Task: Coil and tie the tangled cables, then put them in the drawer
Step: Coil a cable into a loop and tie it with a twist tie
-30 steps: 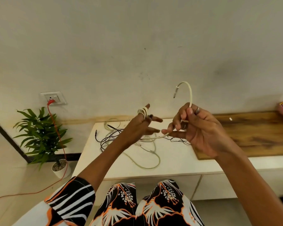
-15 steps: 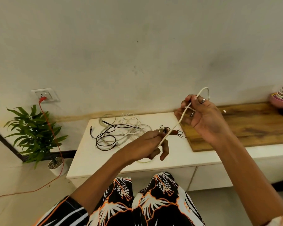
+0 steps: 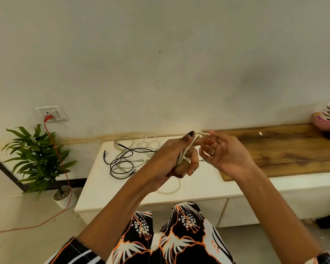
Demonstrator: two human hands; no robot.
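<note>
My left hand (image 3: 176, 155) grips several strands of a cream cable (image 3: 183, 156) folded along its palm, thumb raised. One end of that cable runs from the thumb toward my right hand (image 3: 224, 154), whose blurred fingers are spread beside it; whether they pinch the cable I cannot tell. A loose loop of the same cable (image 3: 171, 188) hangs down onto the white cabinet top (image 3: 198, 189). A tangle of black and white cables (image 3: 130, 157) lies on the cabinet's left part. Drawer fronts (image 3: 240, 212) sit below the top.
A wooden board (image 3: 293, 151) covers the cabinet's right side, with stacked bowls (image 3: 329, 117) at its far end. A potted plant (image 3: 40, 159) stands on the floor at left. A red cord (image 3: 53, 141) runs from the wall socket (image 3: 51, 112) down across the floor.
My left hand has risen and gathered more cable strands into its palm. My right hand has dropped closer to it, and the arc of cable above it is gone.
</note>
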